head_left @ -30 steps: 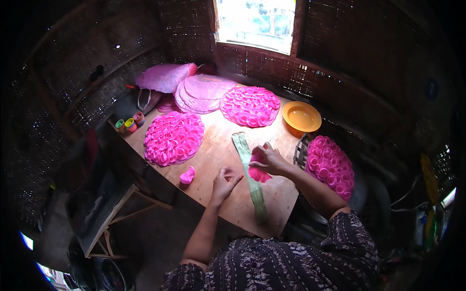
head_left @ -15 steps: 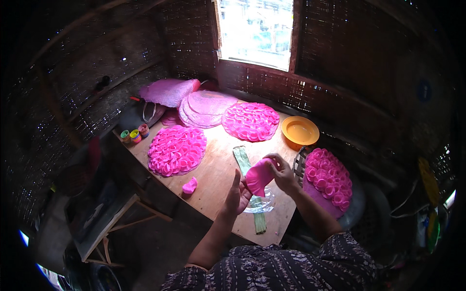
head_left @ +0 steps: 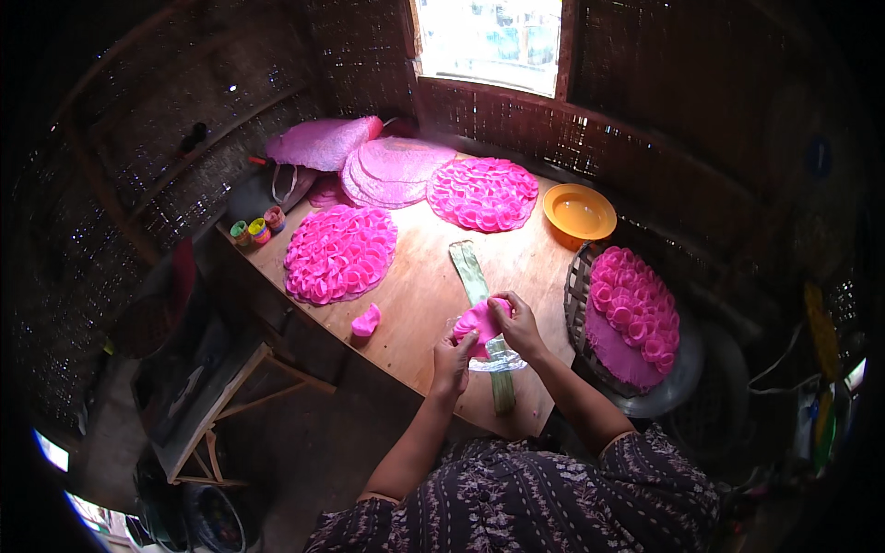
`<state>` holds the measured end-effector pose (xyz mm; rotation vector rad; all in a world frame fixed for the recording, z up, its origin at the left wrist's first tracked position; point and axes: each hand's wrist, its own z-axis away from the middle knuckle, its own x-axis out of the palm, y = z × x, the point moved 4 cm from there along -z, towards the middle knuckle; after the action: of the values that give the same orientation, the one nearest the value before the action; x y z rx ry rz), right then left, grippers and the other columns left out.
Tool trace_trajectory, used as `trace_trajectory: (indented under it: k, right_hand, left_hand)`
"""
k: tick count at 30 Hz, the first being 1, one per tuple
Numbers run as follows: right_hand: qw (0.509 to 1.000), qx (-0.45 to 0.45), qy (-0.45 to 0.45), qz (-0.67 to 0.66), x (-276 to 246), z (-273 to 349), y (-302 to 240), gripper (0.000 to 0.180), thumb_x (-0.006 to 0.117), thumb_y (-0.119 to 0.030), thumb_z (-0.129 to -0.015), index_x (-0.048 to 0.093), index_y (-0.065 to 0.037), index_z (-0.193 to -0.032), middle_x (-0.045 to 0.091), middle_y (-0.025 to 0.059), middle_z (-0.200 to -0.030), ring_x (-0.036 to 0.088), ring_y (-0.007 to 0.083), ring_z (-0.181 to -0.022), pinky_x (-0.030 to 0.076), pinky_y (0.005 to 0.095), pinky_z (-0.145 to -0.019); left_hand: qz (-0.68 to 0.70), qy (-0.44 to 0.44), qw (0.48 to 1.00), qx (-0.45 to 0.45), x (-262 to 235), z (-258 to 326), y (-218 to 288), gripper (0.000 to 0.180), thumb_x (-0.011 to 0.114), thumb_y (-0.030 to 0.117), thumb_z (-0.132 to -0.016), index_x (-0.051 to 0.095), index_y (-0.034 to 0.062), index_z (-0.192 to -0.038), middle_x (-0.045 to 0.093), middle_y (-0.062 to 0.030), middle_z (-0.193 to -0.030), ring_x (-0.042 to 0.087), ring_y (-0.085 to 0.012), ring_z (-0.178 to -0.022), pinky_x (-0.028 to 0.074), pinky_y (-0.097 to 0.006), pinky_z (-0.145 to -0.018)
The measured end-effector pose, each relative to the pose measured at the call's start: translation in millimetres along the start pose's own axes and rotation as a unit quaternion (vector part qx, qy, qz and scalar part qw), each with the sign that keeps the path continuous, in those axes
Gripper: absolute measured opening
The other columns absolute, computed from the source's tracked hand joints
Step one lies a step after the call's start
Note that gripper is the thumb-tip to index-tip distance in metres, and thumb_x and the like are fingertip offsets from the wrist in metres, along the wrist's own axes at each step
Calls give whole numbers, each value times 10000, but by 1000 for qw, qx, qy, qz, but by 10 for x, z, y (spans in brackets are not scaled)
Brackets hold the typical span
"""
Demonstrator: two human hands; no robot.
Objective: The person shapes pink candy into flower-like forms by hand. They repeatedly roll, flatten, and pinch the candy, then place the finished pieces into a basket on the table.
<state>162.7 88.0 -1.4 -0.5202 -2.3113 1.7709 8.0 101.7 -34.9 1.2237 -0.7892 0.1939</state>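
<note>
Over the near part of the table, my two hands hold a soft, thin pink dough sheet (head_left: 477, 323). My left hand (head_left: 451, 363) pinches its lower left edge, thumb up. The fingers of my right hand (head_left: 518, 328) grip its upper right edge. Beneath lies a sheet of clear plastic (head_left: 502, 358) across a long green leaf strip (head_left: 469, 269). To the left, a small pink dough lump (head_left: 366, 320) rests near the table's edge. On my right, a round woven basket (head_left: 578, 297) bears a pink disc partly covered with curled pink pieces (head_left: 631, 309).
Two round mats of pink ruffled pieces (head_left: 339, 253) (head_left: 482, 194) lie on the wooden table (head_left: 415, 286). Behind them are stacked flat pink discs (head_left: 392, 175). An orange bowl (head_left: 579, 214) stands at the far right, three small cups (head_left: 259, 231) at the left corner. A wooden-framed stand (head_left: 217, 405) is at lower left.
The pink sheet was held up with my left palm spread beside it. Now it is lower and bunched, and my left fingers have closed on its edge. The view has tilted down slightly.
</note>
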Motion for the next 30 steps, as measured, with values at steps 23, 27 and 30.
trace_trajectory:
  k: [23,27,30]
  right_hand:
    - [905,247,-54,-342,64,316,-452,271,636,-151,-943,638,13,-1159,687,77,-1076,628,145,-1027,476,302,-926]
    - [915,153,-184,-326,-71,224,-797,230,619,-140,-954,666,10,-1122,693,62,-993,668,133,-881,546,278,-805]
    - [938,133,-238,-215,-122,170,-996,233,603,-149,-968,672,21,-1112,691,49,-945,659,115,-841,554,270,-759]
  left_hand:
    - [-66,117,972,192,417,364,552,410,387,318,-1058,625,-15,-1050,644,-50,-968,597,-119,-913,459,-276,-850]
    - [-69,72,987,129,445,464,679,448,381,354,-1058,627,-20,-1038,646,-56,-966,606,-119,-891,469,-277,-841]
    - [-106,29,990,89,513,542,763,479,382,380,-1055,627,-31,-1047,651,-62,-971,611,-109,-878,476,-270,-824]
